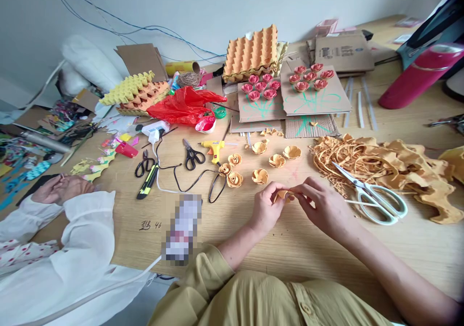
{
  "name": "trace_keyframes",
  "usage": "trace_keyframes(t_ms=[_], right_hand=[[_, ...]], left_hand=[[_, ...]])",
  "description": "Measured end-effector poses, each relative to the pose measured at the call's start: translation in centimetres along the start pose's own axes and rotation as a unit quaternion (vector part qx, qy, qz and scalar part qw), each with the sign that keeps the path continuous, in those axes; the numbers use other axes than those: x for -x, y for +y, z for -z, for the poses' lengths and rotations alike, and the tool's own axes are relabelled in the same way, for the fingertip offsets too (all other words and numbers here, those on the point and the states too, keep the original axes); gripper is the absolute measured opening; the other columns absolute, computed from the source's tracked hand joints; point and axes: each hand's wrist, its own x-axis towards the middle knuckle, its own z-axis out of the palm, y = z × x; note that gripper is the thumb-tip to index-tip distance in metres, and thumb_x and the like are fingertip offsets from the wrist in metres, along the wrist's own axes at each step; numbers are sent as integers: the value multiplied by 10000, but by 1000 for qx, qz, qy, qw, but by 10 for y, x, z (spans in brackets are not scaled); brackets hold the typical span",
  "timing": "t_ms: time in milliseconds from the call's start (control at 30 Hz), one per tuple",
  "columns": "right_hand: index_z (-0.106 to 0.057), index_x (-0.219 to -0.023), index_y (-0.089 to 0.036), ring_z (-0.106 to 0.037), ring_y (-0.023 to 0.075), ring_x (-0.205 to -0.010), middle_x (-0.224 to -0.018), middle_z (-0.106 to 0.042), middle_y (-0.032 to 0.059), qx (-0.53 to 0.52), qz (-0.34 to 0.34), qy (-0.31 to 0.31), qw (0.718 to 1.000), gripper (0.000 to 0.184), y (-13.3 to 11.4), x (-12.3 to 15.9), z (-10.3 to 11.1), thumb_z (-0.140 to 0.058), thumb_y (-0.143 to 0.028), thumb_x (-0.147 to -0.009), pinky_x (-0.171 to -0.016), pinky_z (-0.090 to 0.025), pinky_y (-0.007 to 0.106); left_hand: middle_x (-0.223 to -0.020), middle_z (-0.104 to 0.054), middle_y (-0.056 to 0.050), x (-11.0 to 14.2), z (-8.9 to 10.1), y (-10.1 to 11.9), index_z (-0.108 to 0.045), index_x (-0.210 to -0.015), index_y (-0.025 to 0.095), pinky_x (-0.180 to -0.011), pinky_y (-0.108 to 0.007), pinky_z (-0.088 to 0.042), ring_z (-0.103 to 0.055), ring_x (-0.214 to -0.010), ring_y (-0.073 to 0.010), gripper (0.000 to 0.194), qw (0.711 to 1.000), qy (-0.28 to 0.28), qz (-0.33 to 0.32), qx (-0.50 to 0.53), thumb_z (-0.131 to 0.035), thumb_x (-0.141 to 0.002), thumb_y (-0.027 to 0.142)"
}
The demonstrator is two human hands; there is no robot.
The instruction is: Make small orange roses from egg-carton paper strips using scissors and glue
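Both my hands meet at the middle of the wooden table (pixel 319 248), pinching a small orange egg-carton piece (pixel 283 195) between their fingertips. My left hand (pixel 266 207) grips it from the left, my right hand (pixel 321 205) from the right. Just beyond them lie several finished orange paper flowers (pixel 260 175). White-handled scissors (pixel 373 195) rest to the right of my right hand, on a heap of orange carton scraps (pixel 384 166).
A yellow glue gun (pixel 213 149), black scissors (pixel 192 155) and a cable lie left of the flowers. Cardboard sheets with red flowers (pixel 311 91), egg trays (pixel 252 50) and a red bag (pixel 184 104) stand behind. Another person's white sleeve (pixel 72 239) rests at the left. A red bottle (pixel 420 74) lies far right.
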Motion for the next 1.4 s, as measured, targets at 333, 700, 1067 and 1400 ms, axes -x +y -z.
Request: trace_keyframes(t_ms=[333,700,1067,1400], right_hand=[[-699,-938,-211,-574,148,-680,-834,-601,43,57,33,7,998,232,-1,0,0,-475,-236,-993,-617,-381,271],[-685,-924,-211,-592,125,-651,-845,-608,31,8,1,-18,1000,210,-1,-1,0,-488,-235,-993,-582,-386,252],[-692,-1049,-188,-584,115,-647,-851,-593,21,-33,4,9,999,188,-4,-3,1,-516,-210,-987,-617,-423,249],[-695,-925,-202,-580,154,-658,-834,-597,34,20,28,11,999,178,-1,0,-2,-522,-203,-971,-590,-393,278]], left_hand=[[-834,-754,-36,-1,-2,1,-631,-877,158,-729,-247,-586,-733,-705,-132,9,997,2,33,72,-634,-880,166],[-823,-745,-37,-1,-2,3,-620,-875,170,-736,-250,-580,-743,-754,-152,166,997,-4,46,56,-665,-902,327],[-868,-745,-52,-1,-1,7,-628,-919,168,-776,-252,-580,-733,-796,-151,207,997,6,24,70,-661,-906,372],[-813,-730,-35,-2,-1,0,-601,-866,163,-705,-250,-582,-705,-647,-124,234,992,-11,57,115,-697,-874,376]])
